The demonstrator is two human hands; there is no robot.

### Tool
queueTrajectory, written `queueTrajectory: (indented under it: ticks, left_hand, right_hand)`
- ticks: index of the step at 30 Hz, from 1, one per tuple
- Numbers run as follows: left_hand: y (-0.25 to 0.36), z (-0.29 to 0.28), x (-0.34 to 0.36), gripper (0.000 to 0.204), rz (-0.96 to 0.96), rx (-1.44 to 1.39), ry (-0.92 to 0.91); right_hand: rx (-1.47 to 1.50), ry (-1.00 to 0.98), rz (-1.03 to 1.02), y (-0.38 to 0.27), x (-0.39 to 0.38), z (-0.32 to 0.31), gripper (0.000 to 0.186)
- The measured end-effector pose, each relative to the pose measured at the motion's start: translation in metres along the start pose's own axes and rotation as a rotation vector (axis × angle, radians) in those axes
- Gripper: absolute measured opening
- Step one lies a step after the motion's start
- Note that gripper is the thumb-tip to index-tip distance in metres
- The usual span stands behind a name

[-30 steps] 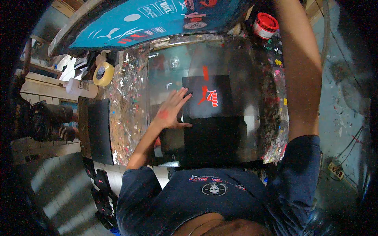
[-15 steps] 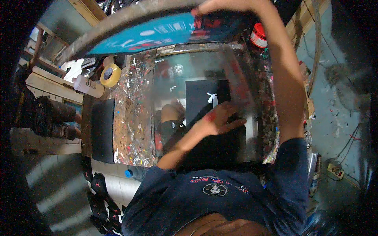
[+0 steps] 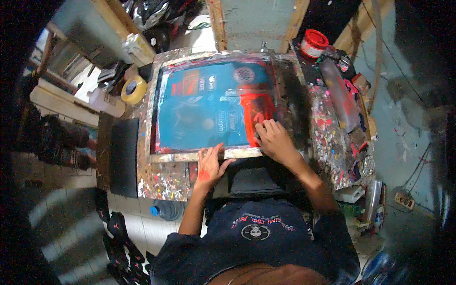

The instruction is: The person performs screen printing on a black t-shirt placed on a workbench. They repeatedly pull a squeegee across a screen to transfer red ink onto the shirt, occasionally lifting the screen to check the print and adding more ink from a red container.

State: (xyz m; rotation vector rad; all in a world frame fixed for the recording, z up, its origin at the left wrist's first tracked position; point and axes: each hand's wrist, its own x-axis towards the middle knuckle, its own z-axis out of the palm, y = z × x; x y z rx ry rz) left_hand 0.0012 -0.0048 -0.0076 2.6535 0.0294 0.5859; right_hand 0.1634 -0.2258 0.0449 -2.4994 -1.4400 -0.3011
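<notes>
A wooden-framed printing screen with blue mesh lies flat on the paint-spattered table. A patch of red ink covers its right part. My left hand, smeared with red, presses on the near bar of the frame with fingers spread. My right hand rests on the screen's near right corner beside the red ink, fingers slightly bent. A dark cloth sticks out from under the frame toward me.
A yellow tape roll and a white bottle sit to the left. A red-lidded jar stands at the back right. A black pad lies at the table's left edge, a water bottle on the floor.
The screen, raised before with the dark cloth and its red print exposed, has come down flat over the cloth. Both hands moved onto the frame's near edge.
</notes>
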Motion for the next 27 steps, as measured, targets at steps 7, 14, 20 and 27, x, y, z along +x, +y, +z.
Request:
queueTrajectory:
  ticks: [7, 14, 20, 27]
  left_hand:
    - [-0.002, -0.003, 0.001, 0.065, 0.036, -0.041, 0.067]
    - [-0.005, 0.010, -0.004, 0.067, 0.034, -0.045, 0.071]
    - [-0.002, 0.011, -0.008, 0.066, 0.039, -0.027, 0.114]
    - [0.005, -0.004, -0.005, 0.069, -0.014, -0.051, 0.061]
  right_hand:
    - [0.285, 0.000, 0.020, 0.039, 0.026, 0.006, 0.041]
    - [0.054, -0.136, 0.091, 0.125, 0.114, 0.028, 0.055]
    - [0.031, 0.081, 0.611, 0.106, 0.102, 0.036, 0.061]
    - [0.049, -0.052, 0.247, 0.124, 0.144, 0.061, 0.062]
